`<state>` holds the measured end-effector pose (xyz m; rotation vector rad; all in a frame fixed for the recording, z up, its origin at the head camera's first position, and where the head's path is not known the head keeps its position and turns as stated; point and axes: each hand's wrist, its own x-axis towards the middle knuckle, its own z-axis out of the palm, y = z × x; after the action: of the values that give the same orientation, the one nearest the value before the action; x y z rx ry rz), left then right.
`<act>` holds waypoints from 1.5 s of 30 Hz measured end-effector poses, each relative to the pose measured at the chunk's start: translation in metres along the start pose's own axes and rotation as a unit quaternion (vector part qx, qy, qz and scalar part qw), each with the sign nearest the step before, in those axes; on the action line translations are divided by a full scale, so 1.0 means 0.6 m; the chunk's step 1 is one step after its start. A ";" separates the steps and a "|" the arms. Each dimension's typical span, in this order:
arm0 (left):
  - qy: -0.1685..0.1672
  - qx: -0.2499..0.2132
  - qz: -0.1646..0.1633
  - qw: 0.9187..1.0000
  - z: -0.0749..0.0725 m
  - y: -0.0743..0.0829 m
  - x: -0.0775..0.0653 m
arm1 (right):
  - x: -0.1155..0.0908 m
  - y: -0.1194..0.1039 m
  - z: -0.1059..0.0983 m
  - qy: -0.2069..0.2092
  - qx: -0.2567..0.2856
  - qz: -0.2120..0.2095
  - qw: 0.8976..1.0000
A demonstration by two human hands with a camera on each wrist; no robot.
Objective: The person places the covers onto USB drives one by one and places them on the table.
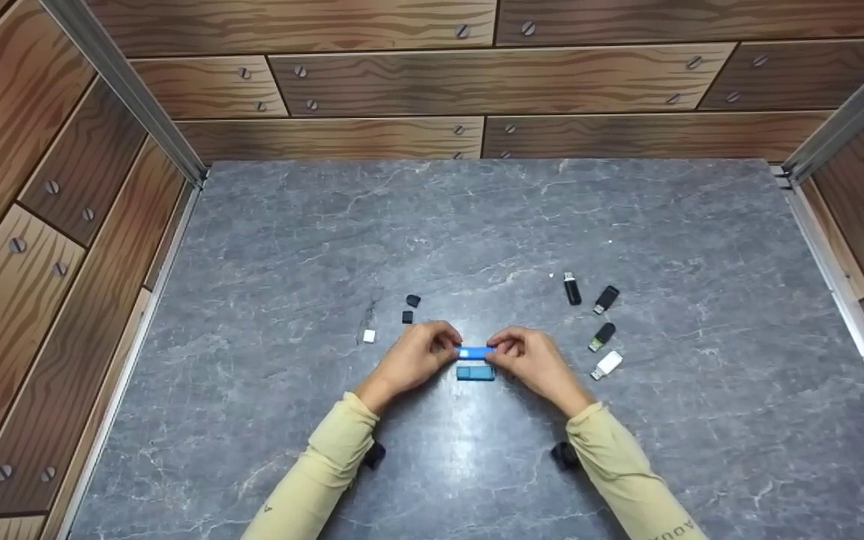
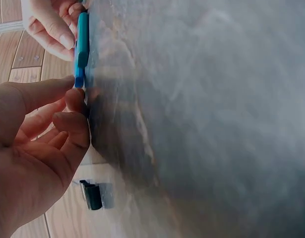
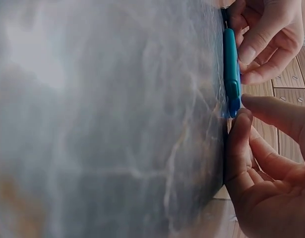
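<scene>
A bright blue USB flash drive [image 1: 475,353] lies lengthwise between my two hands, at or just above the tabletop. My left hand [image 1: 415,355] pinches its left end between thumb and fingers. At the right end, the thumb and fingers of my right hand [image 1: 537,363] pinch it too. Just nearer to me, a teal USB flash drive [image 1: 475,373] rests on the table, parallel to the blue one. In both wrist views the teal drive [image 3: 231,64] partly hides the blue drive [image 2: 79,77].
Left of my hands lie a white cap [image 1: 369,337] and two black caps [image 1: 413,301]. To the right are several flash drives with bare plugs, among them a white one [image 1: 608,364] and a black one [image 1: 572,289]. Wood-patterned walls [image 1: 432,82] border the grey marbled table [image 1: 327,225].
</scene>
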<state>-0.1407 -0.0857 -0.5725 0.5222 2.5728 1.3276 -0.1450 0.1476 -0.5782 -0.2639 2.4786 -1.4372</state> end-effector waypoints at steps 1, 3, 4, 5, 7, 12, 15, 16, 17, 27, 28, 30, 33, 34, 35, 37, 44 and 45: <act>0.006 0.002 0.002 1.000 -0.003 -0.001 0.000 | 0.000 0.000 0.000 0.002 0.001 0.001 1.000; 0.018 0.004 0.000 1.000 -0.011 -0.002 0.000 | 0.000 0.001 0.001 0.006 0.005 0.002 1.000; 0.026 0.007 0.000 1.000 -0.016 -0.003 0.000 | 0.001 0.002 0.001 0.006 0.007 0.002 1.000; 0.032 0.009 -0.002 0.999 -0.022 -0.004 0.001 | 0.001 0.002 0.001 0.007 0.008 0.003 1.000; 0.047 0.015 -0.004 0.999 -0.034 -0.005 0.001 | 0.001 0.002 0.002 0.005 0.012 0.007 1.000; 0.079 0.047 -0.009 0.996 -0.065 -0.010 0.005 | -0.002 0.001 0.001 -0.004 0.022 0.022 1.000; 0.092 0.067 -0.014 0.993 -0.079 -0.015 0.008 | -0.004 -0.001 0.000 -0.006 0.027 0.029 0.999; 0.095 0.071 -0.019 0.993 -0.082 -0.017 0.010 | -0.004 -0.001 0.000 -0.006 0.028 0.030 0.999; 0.098 0.074 -0.022 0.992 -0.085 -0.019 0.011 | -0.004 -0.001 0.000 -0.006 0.030 0.031 0.999; 0.135 0.089 -0.063 0.985 -0.098 -0.043 0.021 | -0.004 0.000 0.001 0.001 0.035 0.039 0.999; 0.135 0.096 -0.066 0.984 -0.098 -0.045 0.022 | -0.003 -0.001 0.001 0.002 0.035 0.040 0.999; 0.131 0.112 -0.072 0.982 -0.098 -0.047 0.025 | -0.003 -0.002 0.001 0.000 0.036 0.043 0.998; 0.116 0.129 -0.077 0.982 -0.099 -0.049 0.030 | -0.004 -0.003 0.000 0.001 0.037 0.045 0.998; 0.111 0.134 -0.077 0.982 -0.099 -0.049 0.032 | -0.004 -0.003 0.000 0.001 0.037 0.046 0.998; 0.107 0.136 -0.078 0.982 -0.100 -0.050 0.034 | -0.005 -0.003 0.000 0.001 0.038 0.046 0.998; 0.101 0.141 -0.079 0.982 -0.101 -0.050 0.037 | -0.005 -0.003 0.000 0.002 0.039 0.046 0.998; 0.084 0.127 -0.088 0.984 -0.102 -0.054 0.044 | -0.005 0.001 -0.001 -0.003 0.044 0.028 0.999; 0.083 0.124 -0.088 0.985 -0.102 -0.055 0.045 | -0.005 0.001 -0.002 -0.003 0.045 0.024 0.999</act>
<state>-0.1928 -0.1384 -0.5644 0.2204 2.8634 1.0409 -0.1426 0.1495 -0.5780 -0.1885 2.3901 -1.5210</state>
